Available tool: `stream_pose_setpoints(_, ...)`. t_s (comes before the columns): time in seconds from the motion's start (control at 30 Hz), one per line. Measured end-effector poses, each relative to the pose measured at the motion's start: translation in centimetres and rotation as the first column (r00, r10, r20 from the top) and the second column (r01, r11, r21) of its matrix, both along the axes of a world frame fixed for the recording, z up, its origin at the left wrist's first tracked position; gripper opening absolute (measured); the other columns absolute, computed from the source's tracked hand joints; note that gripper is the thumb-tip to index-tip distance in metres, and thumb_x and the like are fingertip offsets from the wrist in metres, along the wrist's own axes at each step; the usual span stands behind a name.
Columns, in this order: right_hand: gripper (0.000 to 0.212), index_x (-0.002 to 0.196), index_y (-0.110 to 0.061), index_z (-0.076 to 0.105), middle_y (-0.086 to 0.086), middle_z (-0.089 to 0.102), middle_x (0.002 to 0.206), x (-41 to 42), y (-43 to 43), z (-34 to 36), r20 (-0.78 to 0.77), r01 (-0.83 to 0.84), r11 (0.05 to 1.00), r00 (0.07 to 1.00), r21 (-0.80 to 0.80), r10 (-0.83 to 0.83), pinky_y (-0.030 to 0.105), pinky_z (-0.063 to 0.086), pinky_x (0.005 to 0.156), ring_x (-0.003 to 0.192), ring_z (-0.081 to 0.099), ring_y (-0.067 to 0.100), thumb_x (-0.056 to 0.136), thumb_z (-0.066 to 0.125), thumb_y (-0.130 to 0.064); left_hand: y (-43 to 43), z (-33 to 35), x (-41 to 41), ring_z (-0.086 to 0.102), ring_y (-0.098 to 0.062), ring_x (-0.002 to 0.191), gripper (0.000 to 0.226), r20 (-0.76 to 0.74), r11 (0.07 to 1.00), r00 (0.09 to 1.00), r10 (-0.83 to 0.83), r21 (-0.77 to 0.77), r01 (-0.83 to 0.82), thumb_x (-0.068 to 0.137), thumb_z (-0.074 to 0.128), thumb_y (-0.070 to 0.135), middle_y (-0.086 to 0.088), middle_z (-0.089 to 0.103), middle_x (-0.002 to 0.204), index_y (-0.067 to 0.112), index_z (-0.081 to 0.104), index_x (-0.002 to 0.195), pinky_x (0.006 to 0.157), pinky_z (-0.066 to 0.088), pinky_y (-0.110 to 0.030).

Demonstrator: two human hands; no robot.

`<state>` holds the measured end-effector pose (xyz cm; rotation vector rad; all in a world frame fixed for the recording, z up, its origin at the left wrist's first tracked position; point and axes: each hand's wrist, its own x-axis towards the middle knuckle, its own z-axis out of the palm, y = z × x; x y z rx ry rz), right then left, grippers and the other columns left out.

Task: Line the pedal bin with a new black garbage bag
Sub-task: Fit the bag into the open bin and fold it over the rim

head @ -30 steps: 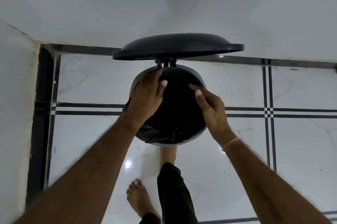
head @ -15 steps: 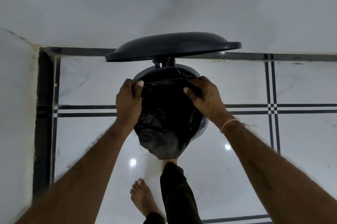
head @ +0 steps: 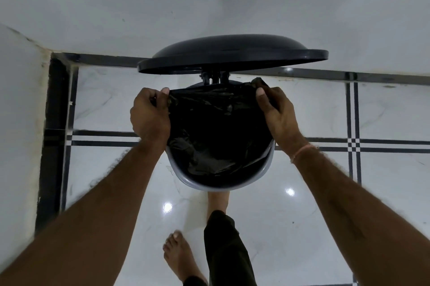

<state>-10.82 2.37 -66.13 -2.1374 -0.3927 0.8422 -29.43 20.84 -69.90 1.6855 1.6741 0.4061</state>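
A round pedal bin (head: 223,184) with a grey rim stands on the tiled floor below me, its black lid (head: 232,53) raised toward the wall. A black garbage bag (head: 216,132) hangs inside the bin, its mouth stretched wide across the opening. My left hand (head: 150,116) pinches the bag's edge at the bin's left side. My right hand (head: 278,111) pinches the edge at the right side, near the hinge. The bag's near edge lies inside the front rim.
White walls (head: 209,2) meet in a corner at the left behind the bin. The floor (head: 302,216) is glossy white tile with black stripes. One bare foot (head: 180,255) stands on the floor; a dark trouser leg (head: 225,246) reaches toward the bin's base.
Both hands have moved apart and back toward the hinge, pulling the bag's mouth wide over the bin opening. The crumpled bag that hung over the front rim now sits inside.
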Motion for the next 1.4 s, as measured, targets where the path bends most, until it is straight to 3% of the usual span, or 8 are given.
stream_pose_setpoints(0.43, 0.039, 0.084, -0.040, 0.058, 0.004, 0.060, 0.123, 0.6, -1.4, -1.3, 0.064, 0.004, 0.986, 0.998, -0.164, 0.007, 0.055, 0.048, 0.110, 0.116, 0.061, 0.024, 0.107, 0.036, -0.064, 0.7, -1.8, -2.2, 0.072, -0.041, 0.101, 0.039, -0.016, 0.923, 0.998, 0.054, -0.381, -0.056, 0.098, 0.064, 0.045, -0.017, 0.076, 0.096, 0.008, 0.074, 0.088, 0.094, 0.059, -0.049)
stream_pose_setpoints(0.6, 0.045, 0.105, -0.033, 0.067, -0.001, 0.056, 0.122, 0.2, -1.7, -1.2, 0.114, 0.015, 0.994, 0.993, -0.111, -0.002, 0.053, 0.050, 0.109, 0.112, 0.060, 0.018, 0.104, 0.038, -0.067, 0.3, 0.3, 0.0, 0.063, -0.030, 0.114, 0.036, -0.068, 0.984, 0.983, -0.172, 0.041, 0.175, 0.107, 0.045, 0.042, -0.005, 0.070, 0.120, 0.014, 0.064, 0.120, 0.100, 0.047, -0.044)
stream_pose_setpoints(0.7, 0.041, 0.102, -0.035, 0.064, -0.001, 0.056, 0.123, 0.2, -1.3, -1.4, 0.093, 0.041, 0.994, 0.995, -0.102, -0.031, 0.054, 0.050, 0.110, 0.114, 0.060, 0.019, 0.104, 0.039, -0.068, 1.0, 0.7, 2.6, 0.062, -0.024, 0.090, 0.046, 0.028, 0.942, 0.971, -0.238, -0.235, 0.238, 0.105, 0.046, 0.055, 0.001, 0.067, 0.089, 0.016, 0.067, 0.094, 0.085, 0.048, -0.036)
stream_pose_setpoints(0.8, 0.045, 0.094, -0.037, 0.064, 0.001, 0.060, 0.124, 0.6, -1.0, -1.7, 0.054, 0.078, 0.992, 0.996, -0.098, -0.073, 0.050, 0.050, 0.111, 0.117, 0.062, 0.022, 0.101, 0.037, -0.072, 1.9, 0.2, 3.4, 0.068, -0.021, 0.077, 0.040, 0.181, 0.828, 0.978, 0.106, -0.561, 0.015, 0.093, 0.072, 0.050, -0.001, 0.068, 0.078, 0.014, 0.069, 0.077, 0.071, 0.055, -0.026)
stream_pose_setpoints(0.97, 0.076, 0.087, -0.003, 0.062, 0.015, 0.064, 0.092, 1.2, -1.8, -2.8, -0.100, 0.133, 0.985, 0.984, -0.110, -0.145, 0.049, 0.056, 0.092, 0.089, 0.063, 0.025, 0.101, 0.037, -0.074, 3.0, -0.8, 2.0, 0.065, -0.016, 0.070, 0.039, 0.146, 0.772, 0.967, 0.208, -0.631, -0.071, 0.085, 0.079, 0.056, 0.001, 0.069, 0.078, 0.020, 0.070, 0.073, 0.062, 0.048, -0.021)
stream_pose_setpoints(1.07, 0.082, 0.098, 0.016, 0.064, 0.036, 0.068, 0.097, 1.0, -2.9, -3.1, -0.150, 0.164, 0.982, 0.973, -0.094, -0.177, 0.055, 0.059, 0.095, 0.091, 0.067, 0.043, 0.106, 0.043, -0.063, 2.7, -1.3, 1.1, 0.061, -0.012, 0.069, 0.044, 0.102, 0.781, 0.976, 0.191, -0.619, -0.088, 0.088, 0.072, 0.061, 0.003, 0.067, 0.076, 0.020, 0.068, 0.072, 0.057, 0.042, -0.020)
stream_pose_setpoints(1.23, 0.020, 0.116, -0.013, 0.079, 0.009, 0.079, 0.111, 0.1, -4.1, -2.4, -0.079, 0.279, 0.956, 0.955, -0.093, -0.286, 0.049, 0.060, 0.102, 0.109, 0.075, 0.028, 0.100, 0.069, -0.019, 0.6, -1.8, -2.3, 0.070, -0.013, 0.078, 0.034, 0.214, 0.751, 0.944, 0.251, -0.658, -0.050, 0.094, 0.071, 0.053, 0.003, 0.074, 0.083, 0.022, 0.073, 0.079, 0.061, 0.054, -0.020)
stream_pose_setpoints(1.4, 0.040, 0.129, -0.013, 0.069, 0.008, 0.067, 0.127, -2.4, -5.2, -1.8, 0.069, 0.382, 0.907, 0.924, -0.179, -0.376, 0.038, 0.058, 0.099, 0.107, 0.069, 0.022, 0.090, 0.079, -0.012, -2.2, -1.1, -6.2, 0.069, -0.013, 0.084, 0.021, 0.376, 0.722, 0.877, 0.300, -0.690, 0.049, 0.101, 0.066, 0.036, 0.001, 0.075, 0.093, 0.016, 0.071, 0.105, 0.073, 0.054, -0.030)
